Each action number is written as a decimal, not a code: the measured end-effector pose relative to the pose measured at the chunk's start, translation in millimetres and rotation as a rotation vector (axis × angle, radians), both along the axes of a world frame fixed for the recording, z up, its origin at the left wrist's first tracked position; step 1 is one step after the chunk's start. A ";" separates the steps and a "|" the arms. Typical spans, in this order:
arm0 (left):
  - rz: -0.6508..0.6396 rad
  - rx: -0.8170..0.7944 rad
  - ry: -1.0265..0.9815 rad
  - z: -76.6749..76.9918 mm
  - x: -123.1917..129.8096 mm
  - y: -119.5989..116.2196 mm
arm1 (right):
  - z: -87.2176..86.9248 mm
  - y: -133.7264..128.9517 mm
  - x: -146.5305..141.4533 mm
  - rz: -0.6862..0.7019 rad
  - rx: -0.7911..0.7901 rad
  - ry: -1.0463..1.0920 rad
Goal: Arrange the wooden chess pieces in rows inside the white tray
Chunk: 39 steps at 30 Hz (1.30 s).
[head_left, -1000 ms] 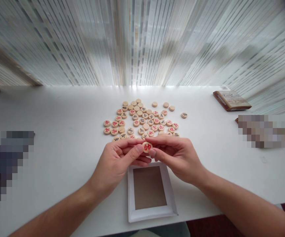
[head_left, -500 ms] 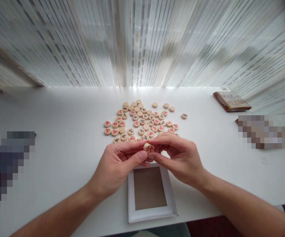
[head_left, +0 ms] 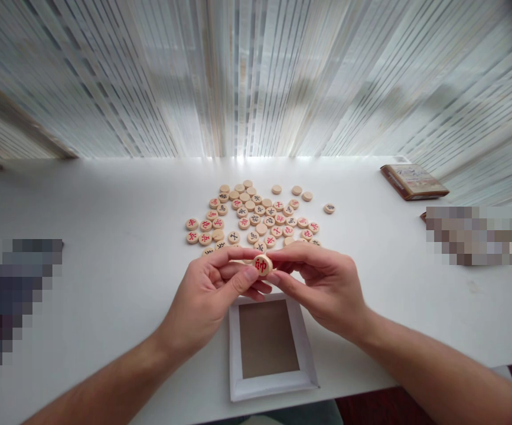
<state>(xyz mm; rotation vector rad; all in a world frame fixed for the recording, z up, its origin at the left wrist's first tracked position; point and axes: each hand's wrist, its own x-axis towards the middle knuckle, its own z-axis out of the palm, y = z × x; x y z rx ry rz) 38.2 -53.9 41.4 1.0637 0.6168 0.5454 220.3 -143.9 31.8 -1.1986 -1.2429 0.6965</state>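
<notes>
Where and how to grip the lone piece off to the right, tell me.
Pinch the lone piece by its round rim, thumb and finger on opposite sides, coming straight down from above. It lies flat, a low disc, apart from the other pieces, so fingertips should fit around it.

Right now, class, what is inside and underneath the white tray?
Inside the white tray, only its brown bottom shows; whatever is underneath is hidden by the tray itself.

1 head-worn view, from above the near side of the white table [head_left: 118,248], facing forward and down, fairly close
</notes>
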 end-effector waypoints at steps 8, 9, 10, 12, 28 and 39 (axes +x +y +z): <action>-0.123 -0.006 -0.039 5.0 2.0 -2.6 | 3.8 0.7 0.6 -0.040 0.212 -0.285; -0.136 -0.019 -0.052 4.9 2.1 -2.4 | 3.8 1.1 0.9 -0.044 0.211 -0.302; -0.149 -0.040 -0.068 4.7 2.3 -2.3 | 3.5 1.4 1.3 -0.048 0.204 -0.315; -0.162 -0.095 -0.097 4.0 2.8 -2.4 | 2.2 2.1 2.3 -0.058 0.182 -0.329; -0.134 -0.118 -0.084 2.4 2.1 -1.8 | 6.3 1.7 -2.7 0.083 -0.147 0.169; -0.138 -0.091 -0.029 3.8 2.8 -4.1 | 2.0 0.7 -4.0 0.093 -0.251 0.392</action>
